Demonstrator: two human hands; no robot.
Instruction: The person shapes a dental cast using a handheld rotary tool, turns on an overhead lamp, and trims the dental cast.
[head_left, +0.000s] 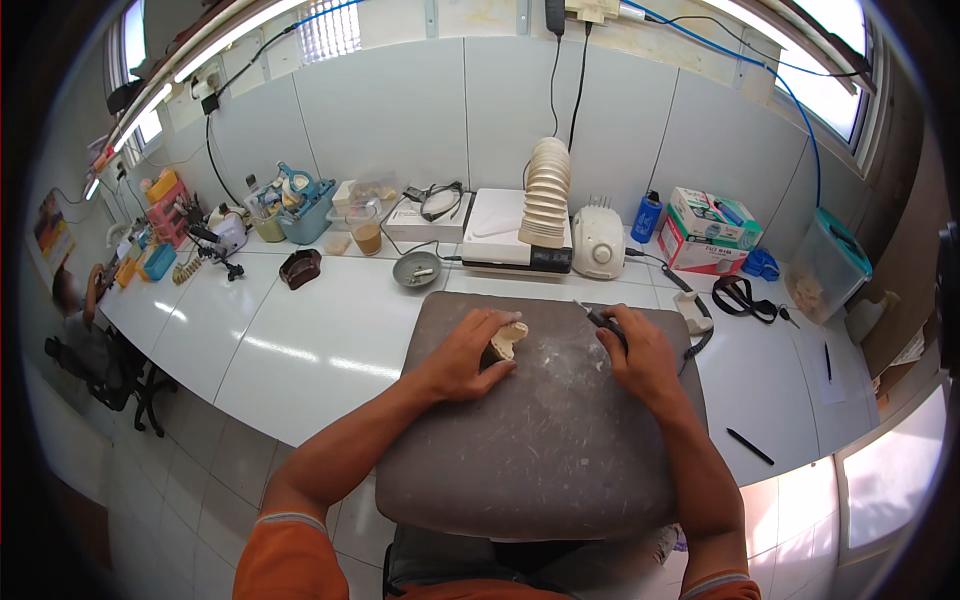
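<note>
My left hand (466,360) is closed around a cream plaster dental cast (508,340), fingers over its far side and thumb on the near side. It sits over the left part of a dust-marked grey-brown padded board (520,450). In my right hand (645,362) is a slim dark rotary handpiece (604,321), its thin metal tip pointing up and left. A gap separates the tip from the cast. White dust and scratches mark the pad between the two hands.
Behind the pad stand a white dust-collector unit (490,225) with a ribbed hose (547,190), a white bur-topped control box (598,245), a grey bowl (417,270) and a blue bottle (647,216). Mask boxes (705,235) stand right. Far left, another person (85,330) sits at the bench.
</note>
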